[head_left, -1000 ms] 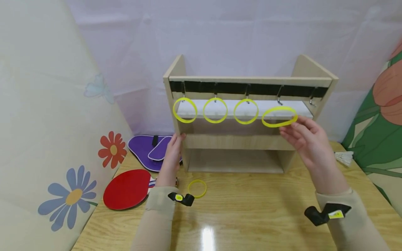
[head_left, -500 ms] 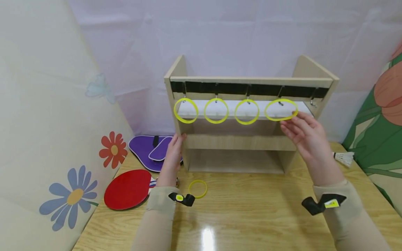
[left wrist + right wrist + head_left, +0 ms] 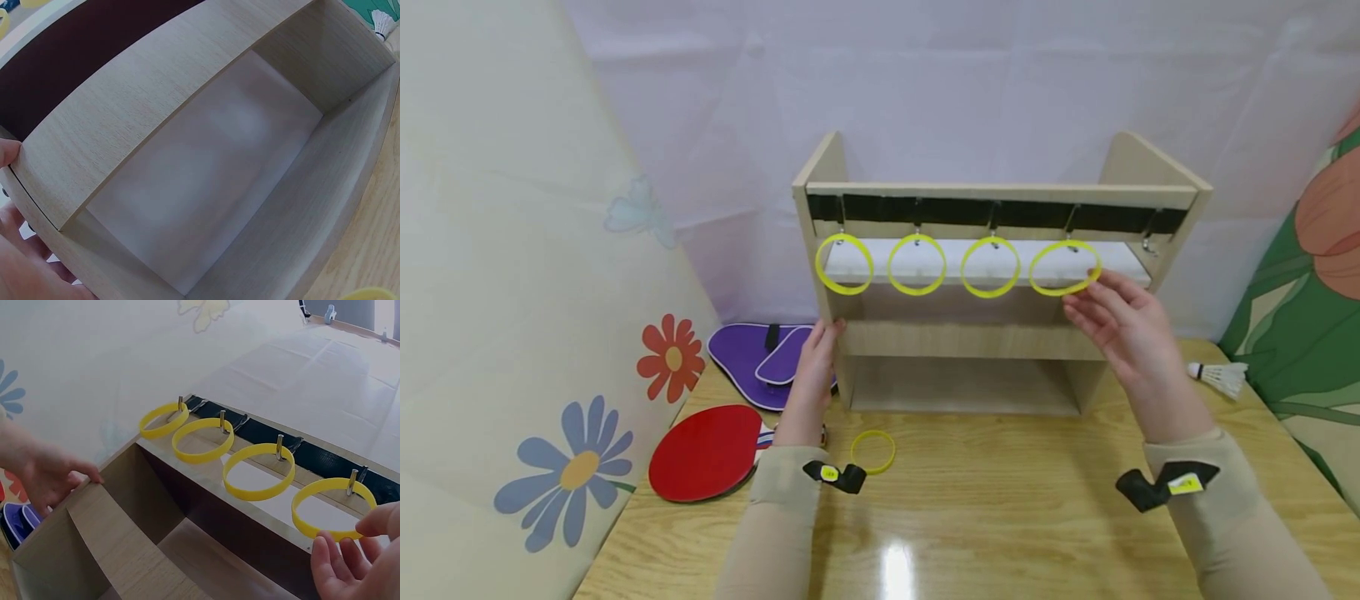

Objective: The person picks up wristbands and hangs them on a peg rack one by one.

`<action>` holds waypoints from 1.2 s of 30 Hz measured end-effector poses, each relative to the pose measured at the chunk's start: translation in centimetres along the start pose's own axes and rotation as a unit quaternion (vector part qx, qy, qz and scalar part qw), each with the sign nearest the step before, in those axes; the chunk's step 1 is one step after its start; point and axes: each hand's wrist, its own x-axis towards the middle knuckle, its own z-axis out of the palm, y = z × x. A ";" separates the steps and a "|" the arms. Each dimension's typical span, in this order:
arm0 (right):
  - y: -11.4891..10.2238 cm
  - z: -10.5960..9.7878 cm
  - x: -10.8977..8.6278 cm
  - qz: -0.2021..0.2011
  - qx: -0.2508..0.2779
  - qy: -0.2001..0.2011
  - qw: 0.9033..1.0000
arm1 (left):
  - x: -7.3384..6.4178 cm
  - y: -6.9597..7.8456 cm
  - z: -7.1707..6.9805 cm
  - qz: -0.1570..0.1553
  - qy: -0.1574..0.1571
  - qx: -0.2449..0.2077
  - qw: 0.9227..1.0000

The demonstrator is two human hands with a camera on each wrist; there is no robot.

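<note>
My left hand [image 3: 814, 362] grips the left side panel of a small wooden shelf [image 3: 955, 340]; in the left wrist view its thumb [image 3: 9, 152] lies over the front edge and the fingers are along the outer side. My right hand [image 3: 1131, 329] pinches the lower right rim of a yellow ring [image 3: 1049, 292] between thumb and fingertips. In the right wrist view this ring loops round a metal hook [image 3: 352, 481], slightly stretched sideways. Three more yellow rings hang from hooks to its left, the nearest ring [image 3: 240, 490] among them. The rightmost hook [image 3: 1148, 244] is bare.
Another yellow ring [image 3: 872, 432] lies on the table [image 3: 985, 500] before the shelf. At left are a red table tennis bat [image 3: 703, 454] and a purple bat case [image 3: 737, 358]. A shuttlecock [image 3: 1223, 377] lies at right, near the flowered wall cloth [image 3: 1277, 333].
My right hand has lifted the pinched ring up to the fourth hook, then shifted slightly left; the ring now looks rounder and hangs on the hook. The left hand stays on the shelf.
</note>
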 end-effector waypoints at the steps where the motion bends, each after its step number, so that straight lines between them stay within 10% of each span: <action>1: 0.0 0.0 0.0 0.000 -0.004 0.000 1.000 | 0.0 0.0 0.0 0.001 0.002 0.002 1.000; 24: 0.9 -0.3 0.0 0.012 -0.020 0.000 1.000 | -0.1 0.2 0.0 0.000 0.009 0.008 1.000; 36: 4.8 -1.5 -1.0 0.052 -0.067 0.010 0.996 | 0.0 0.1 0.0 -0.004 0.003 0.004 1.000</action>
